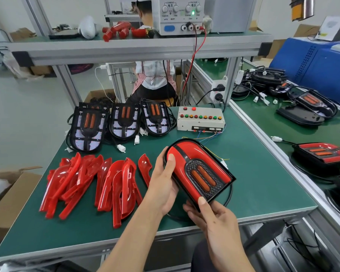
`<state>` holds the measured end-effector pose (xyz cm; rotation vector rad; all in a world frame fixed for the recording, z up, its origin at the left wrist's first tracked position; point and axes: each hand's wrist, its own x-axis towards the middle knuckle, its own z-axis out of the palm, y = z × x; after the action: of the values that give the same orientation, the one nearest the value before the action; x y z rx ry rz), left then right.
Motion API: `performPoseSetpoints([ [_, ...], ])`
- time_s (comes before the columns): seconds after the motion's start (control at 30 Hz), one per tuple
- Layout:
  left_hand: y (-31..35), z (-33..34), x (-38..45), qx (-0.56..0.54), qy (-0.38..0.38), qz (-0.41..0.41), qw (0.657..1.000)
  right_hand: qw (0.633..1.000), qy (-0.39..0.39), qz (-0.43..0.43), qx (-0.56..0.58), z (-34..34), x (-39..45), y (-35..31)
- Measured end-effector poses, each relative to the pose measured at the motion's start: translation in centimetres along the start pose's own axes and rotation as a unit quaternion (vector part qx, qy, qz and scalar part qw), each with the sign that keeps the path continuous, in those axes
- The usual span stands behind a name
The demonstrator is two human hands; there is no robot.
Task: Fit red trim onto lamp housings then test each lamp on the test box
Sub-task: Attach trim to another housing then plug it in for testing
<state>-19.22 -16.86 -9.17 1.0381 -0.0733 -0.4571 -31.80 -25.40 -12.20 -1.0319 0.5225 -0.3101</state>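
I hold a lamp housing [198,169] with red trim fitted on it, tilted above the green table. My left hand [163,185] grips its left edge, thumb pressed on the red trim. My right hand [210,218] grips its near end, thumb on the trim's tip. Three untrimmed black housings [122,120] lie in a row at the back. A pile of loose red trim pieces [90,183] lies at the left. The beige test box [200,119] with coloured buttons sits behind the held lamp, thin wires trailing from its front.
A power supply [180,14] stands on the upper shelf, red and black leads hanging down. Finished lamps [322,154] and black housings lie on the adjoining bench at right. A cardboard box [6,195] stands at the left. A seated person [155,79] works behind the table.
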Motion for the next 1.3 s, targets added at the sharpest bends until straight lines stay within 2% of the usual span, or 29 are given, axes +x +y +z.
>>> performPoseSetpoints([
  [0.17,0.2,0.0,-0.1,0.018,-0.003,0.011,1.000,1.000,-0.004,0.014,-0.001,-0.2,0.1,0.3],
  [0.33,0.5,0.3,-0.5,-0.007,0.027,-0.012,1.000,1.000,-0.013,0.019,-0.001,-0.3,0.1,0.4],
  [0.6,0.5,0.3,-0.4,-0.001,0.021,-0.028,0.999,0.999,-0.012,0.031,0.006,-0.5,0.1,0.5],
  [0.83,0.2,0.5,-0.5,-0.014,0.016,-0.021,1.000,0.999,0.013,0.044,0.011,0.1,0.2,0.3],
  [1.07,-0.1,0.6,-0.5,-0.032,0.017,-0.018,0.999,0.998,0.054,0.016,0.002,0.6,0.1,0.1],
  [1.2,0.0,0.7,-0.5,-0.038,0.009,-0.034,0.999,0.998,0.064,0.006,-0.013,0.6,0.1,0.2],
  [1.3,0.1,0.7,-0.5,-0.066,-0.016,-0.080,0.995,0.998,0.067,-0.004,-0.021,0.6,0.1,0.5],
])
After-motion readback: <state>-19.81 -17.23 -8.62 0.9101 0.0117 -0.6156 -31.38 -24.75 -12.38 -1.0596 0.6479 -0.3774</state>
